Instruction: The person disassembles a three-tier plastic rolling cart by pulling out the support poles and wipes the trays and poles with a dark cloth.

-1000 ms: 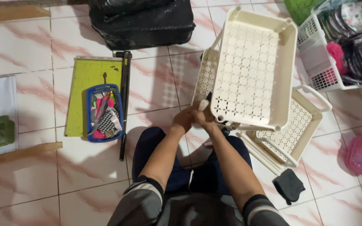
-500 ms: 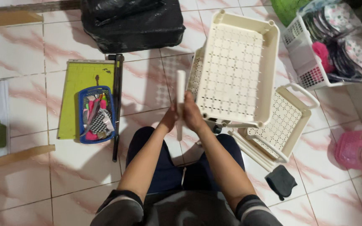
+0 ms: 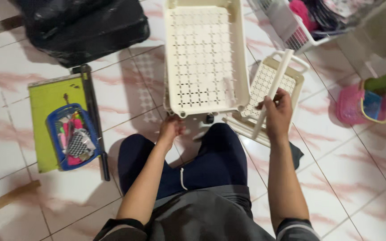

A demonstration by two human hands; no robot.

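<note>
Since half a second ago, our hands have parted: the right hand (image 3: pixel 279 111) has carried the white plastic post (image 3: pixel 273 91) out to the right, while the left hand (image 3: pixel 170 129) has dropped to the near corner of the big cream tray (image 3: pixel 202 58). We see the right hand's fingers closed around the lower part of the post, which slants up over a smaller cream tray (image 3: pixel 271 85) on the tiled floor (image 3: pixel 345 178). The left hand curls at the big tray's rim; whether it truly grips, we cannot tell. We judge the post light, stiff and smooth, best held near its middle; the perforated tray looks light but broad, best taken by its rim. Both cream trays are empty. At left, a blue basket (image 3: pixel 72 136) holds small colourful items, resting on a green board (image 3: pixel 50 111). A white basket (image 3: pixel 300 27) at upper right holds dark and pink things.
</note>
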